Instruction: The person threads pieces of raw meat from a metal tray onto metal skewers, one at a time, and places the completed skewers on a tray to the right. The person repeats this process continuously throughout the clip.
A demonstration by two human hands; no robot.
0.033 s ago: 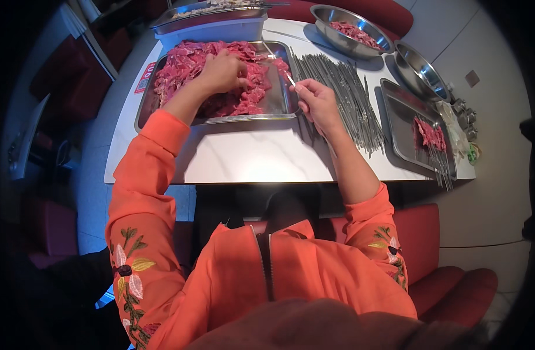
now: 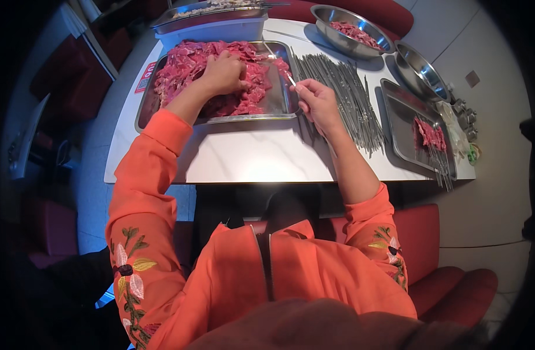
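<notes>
A large steel tray (image 2: 235, 119) heaped with raw red meat slices (image 2: 186, 67) lies on the white table (image 2: 261, 154). My left hand (image 2: 224, 73) rests on the meat heap, its fingers pinched on a slice. Just off the tray's right edge, my right hand (image 2: 317, 102) grips a thin metal skewer (image 2: 291, 80) whose tip points up-left toward the meat. Several loose metal skewers (image 2: 346, 96) lie in a pile right of that hand.
A smaller steel tray (image 2: 399, 125) at the right holds a few skewered meat pieces (image 2: 429, 134). Behind it stand an empty steel bowl (image 2: 422, 73) and a bowl with meat (image 2: 350, 28). A white tub (image 2: 212, 28) sits at the back. Red seats surround the table.
</notes>
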